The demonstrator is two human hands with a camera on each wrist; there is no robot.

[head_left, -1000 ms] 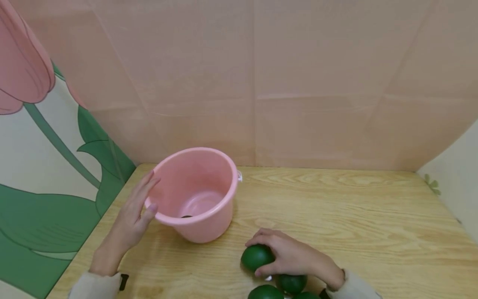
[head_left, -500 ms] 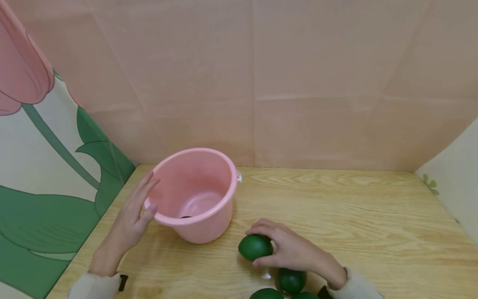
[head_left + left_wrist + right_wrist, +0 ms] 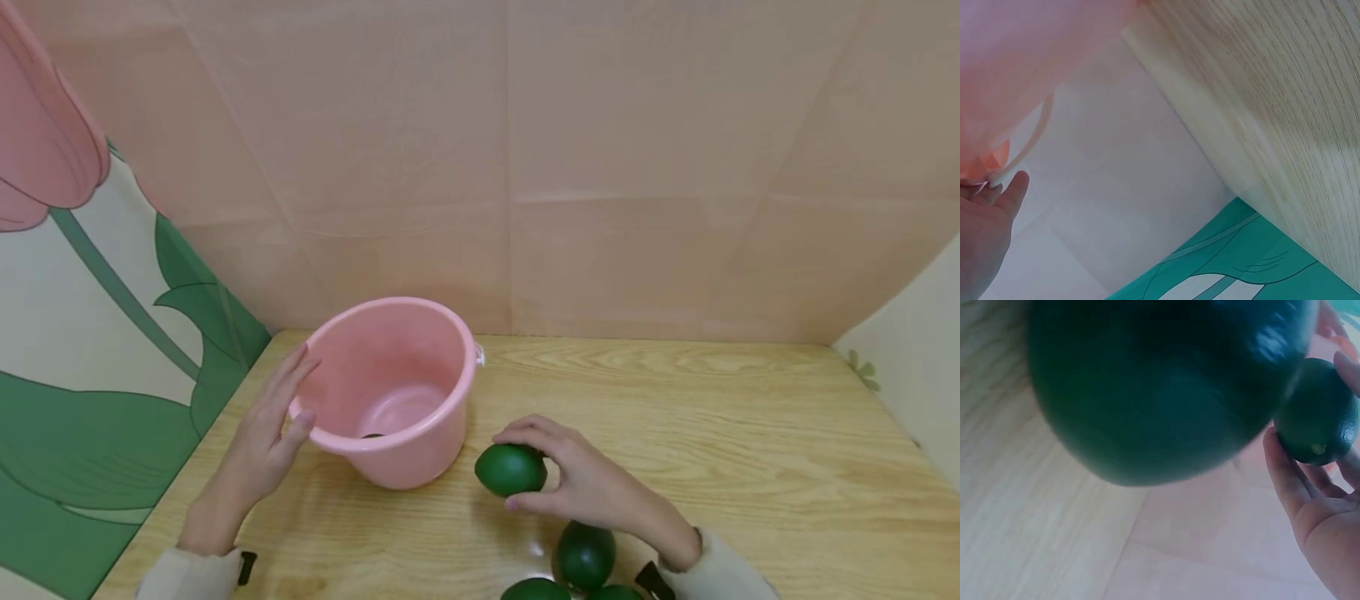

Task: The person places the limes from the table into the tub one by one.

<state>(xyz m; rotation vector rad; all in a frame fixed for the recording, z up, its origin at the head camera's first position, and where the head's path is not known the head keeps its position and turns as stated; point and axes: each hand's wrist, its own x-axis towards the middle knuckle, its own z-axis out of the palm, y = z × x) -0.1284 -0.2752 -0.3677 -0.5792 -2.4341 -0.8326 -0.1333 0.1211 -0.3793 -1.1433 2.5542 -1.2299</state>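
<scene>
The thumb and fingers of the right hand (image 3: 581, 483) hold one green fruit (image 3: 510, 470) between them, above the table (image 3: 712, 433), just to the right of the pink bucket (image 3: 412, 460). The left hand (image 3: 262, 442) rests on the bucket's left rim, its fingers nearly straight. Three other green fruits (image 3: 586, 556) lie nearer to the person than the bucket, to its right. Inside the bucket shows a dark bit (image 3: 372, 435), which I cannot identify well.
</scene>
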